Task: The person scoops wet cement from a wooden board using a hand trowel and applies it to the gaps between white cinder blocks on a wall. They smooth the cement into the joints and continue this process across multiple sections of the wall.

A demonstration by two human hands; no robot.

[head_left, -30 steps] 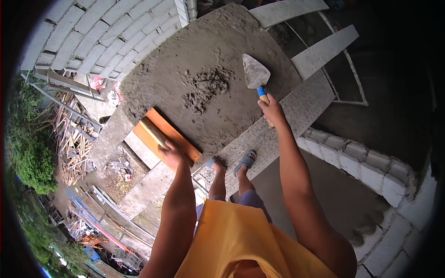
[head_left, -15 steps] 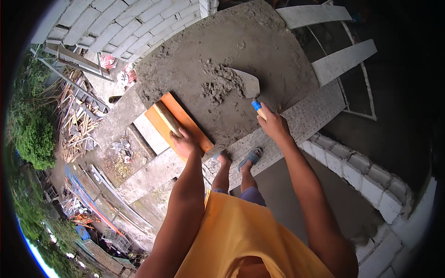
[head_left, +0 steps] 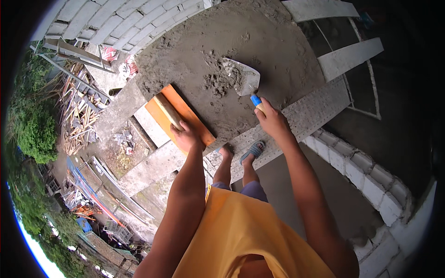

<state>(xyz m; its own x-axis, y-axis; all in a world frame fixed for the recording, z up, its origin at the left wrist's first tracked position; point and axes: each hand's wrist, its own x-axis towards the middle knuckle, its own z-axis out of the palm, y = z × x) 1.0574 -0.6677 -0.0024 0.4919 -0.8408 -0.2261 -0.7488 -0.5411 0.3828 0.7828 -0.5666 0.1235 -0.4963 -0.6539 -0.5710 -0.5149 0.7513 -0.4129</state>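
We see our right hand (head_left: 273, 121) closed around the blue handle of a trowel (head_left: 243, 78), the blade reaching up and to the left from the knuckles, its long axis slanting away from us toward a loose clump of mortar (head_left: 217, 83) that lies just beyond and left of the blade's edge, touching it. Our left hand (head_left: 186, 136) grips the pale wooden handle of an orange float (head_left: 183, 113), whose long axis also runs up-left from that hand, its far end lying at the near rim of the grey mortar bed (head_left: 259, 37). The clump sits between the two tools, nearer the right hand's blade than the float, so the right hand has the shorter reach.
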